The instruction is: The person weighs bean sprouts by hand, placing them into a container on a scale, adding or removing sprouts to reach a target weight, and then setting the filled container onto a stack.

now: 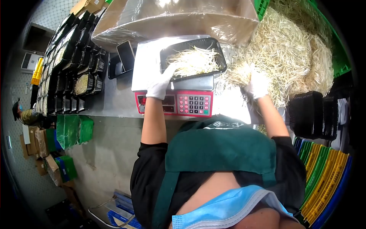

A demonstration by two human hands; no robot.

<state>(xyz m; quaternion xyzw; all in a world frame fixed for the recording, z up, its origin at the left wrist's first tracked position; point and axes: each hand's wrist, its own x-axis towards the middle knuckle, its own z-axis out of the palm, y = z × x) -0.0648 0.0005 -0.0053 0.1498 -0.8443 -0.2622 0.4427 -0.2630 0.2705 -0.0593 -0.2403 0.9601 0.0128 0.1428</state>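
Observation:
A black plastic tray (164, 57) holding pale bean sprouts (198, 62) lies slightly turned on the steel pan of a red digital scale (174, 104). My left hand (158, 84), in a white glove, grips the tray at its near left corner, its fingers reaching over the rim. To the right, my right hand (257, 84), also white-gloved, is closed around a bunch of bean sprouts (241, 74) at the edge of a large heap of sprouts (284, 49). Its fingertips are partly hidden among the strands.
Stacked filled black trays (68, 65) stand on the left of the metal table. A phone (126, 55) leans beside the scale, and a plastic-lined carton (175, 21) stands behind it. Empty black trays (312, 114) are stacked at right, above colored crates (324, 175). Another person (28, 115) is far left.

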